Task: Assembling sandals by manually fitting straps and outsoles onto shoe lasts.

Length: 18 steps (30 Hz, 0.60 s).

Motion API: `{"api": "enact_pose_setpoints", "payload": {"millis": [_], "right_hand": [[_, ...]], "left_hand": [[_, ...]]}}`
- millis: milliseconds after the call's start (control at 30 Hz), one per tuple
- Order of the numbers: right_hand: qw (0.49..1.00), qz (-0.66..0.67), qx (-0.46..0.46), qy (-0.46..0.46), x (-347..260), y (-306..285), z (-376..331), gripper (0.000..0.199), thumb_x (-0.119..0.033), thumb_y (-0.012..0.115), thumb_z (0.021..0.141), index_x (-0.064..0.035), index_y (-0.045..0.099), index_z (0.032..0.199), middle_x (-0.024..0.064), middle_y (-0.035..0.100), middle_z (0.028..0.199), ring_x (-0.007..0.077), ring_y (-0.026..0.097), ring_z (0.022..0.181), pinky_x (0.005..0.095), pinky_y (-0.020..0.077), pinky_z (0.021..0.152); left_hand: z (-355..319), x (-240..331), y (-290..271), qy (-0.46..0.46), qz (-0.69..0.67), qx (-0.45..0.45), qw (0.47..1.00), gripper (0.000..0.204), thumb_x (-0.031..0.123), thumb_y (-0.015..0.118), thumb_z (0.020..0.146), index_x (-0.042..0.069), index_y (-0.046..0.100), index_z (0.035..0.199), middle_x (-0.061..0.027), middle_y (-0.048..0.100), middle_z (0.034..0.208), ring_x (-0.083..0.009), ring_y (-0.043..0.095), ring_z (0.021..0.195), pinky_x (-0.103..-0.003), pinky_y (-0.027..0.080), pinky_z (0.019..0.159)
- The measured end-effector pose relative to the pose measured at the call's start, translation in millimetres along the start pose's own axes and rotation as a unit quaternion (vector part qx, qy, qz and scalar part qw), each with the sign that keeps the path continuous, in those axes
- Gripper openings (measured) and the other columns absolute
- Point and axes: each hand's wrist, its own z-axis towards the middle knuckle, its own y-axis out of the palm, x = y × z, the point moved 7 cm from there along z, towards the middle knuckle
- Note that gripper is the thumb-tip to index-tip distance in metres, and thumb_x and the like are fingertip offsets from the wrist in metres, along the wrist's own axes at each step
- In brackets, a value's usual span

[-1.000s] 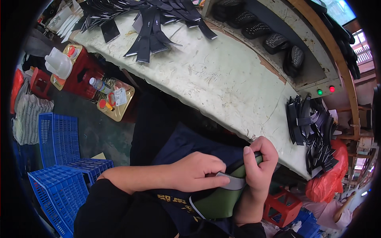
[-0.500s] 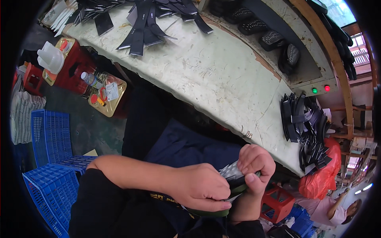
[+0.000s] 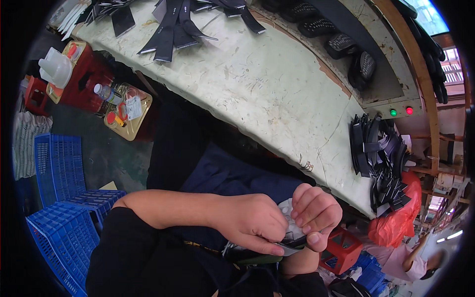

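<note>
Over my lap, both hands grip what looks like a shoe upper [image 3: 295,232], with a pale dotted face and dark green-black edging. My left hand [image 3: 253,222] is closed on its near left side, thumb stretched along the edge and fingers curled under. My right hand [image 3: 317,214] pinches the far right side, its fingers bent over the pale part and its thumb below. Much of the piece is hidden behind the hands. A dark blue cloth [image 3: 222,171] lies across my lap beyond my left forearm.
A pale worktable [image 3: 247,84] runs across ahead, bearing black strips [image 3: 173,29] and a heap of black pieces [image 3: 378,158]. Beyond stands a machine with black perforated forms [image 3: 341,45]. Blue crates [image 3: 62,237] and red stools [image 3: 341,250] flank me; a person [image 3: 405,260] is at far right.
My right-hand fingers have shifted along the upper and curl more over its pale face. The left hand keeps its grip, and the piece has tilted slightly.
</note>
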Motion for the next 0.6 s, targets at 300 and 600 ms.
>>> {"api": "enact_pose_setpoints", "payload": {"millis": [300, 600], "right_hand": [[1.0, -0.019, 0.023, -0.007, -3, 1, -6, 0.02, -0.019, 0.073, 0.075, -0.0069, 0.06, 0.066, 0.0052, 0.064, 0.069, 0.0196, 0.06, 0.061, 0.0324, 0.0447, 0.059], [0.998, -0.069, 0.009, -0.012, -19, 13, -10, 0.023, -0.022, 0.071, 0.076, -0.0094, 0.055, 0.065, 0.0039, 0.06, 0.067, 0.0179, 0.058, 0.061, 0.0318, 0.0438, 0.06]], "left_hand": [[-8, -10, 3, -0.132, -0.058, -0.002, 0.99, 0.045, 0.022, 0.076, 0.089, 0.007, 0.043, 0.061, -0.0047, 0.044, 0.059, -0.0267, 0.05, 0.056, -0.039, 0.035, 0.052], [-33, -43, 1, -0.313, 0.055, 0.168, 0.933, 0.093, 0.047, 0.1, 0.046, 0.007, 0.058, 0.118, -0.0107, 0.06, 0.111, -0.0275, 0.059, 0.11, -0.038, 0.046, 0.097]]}}
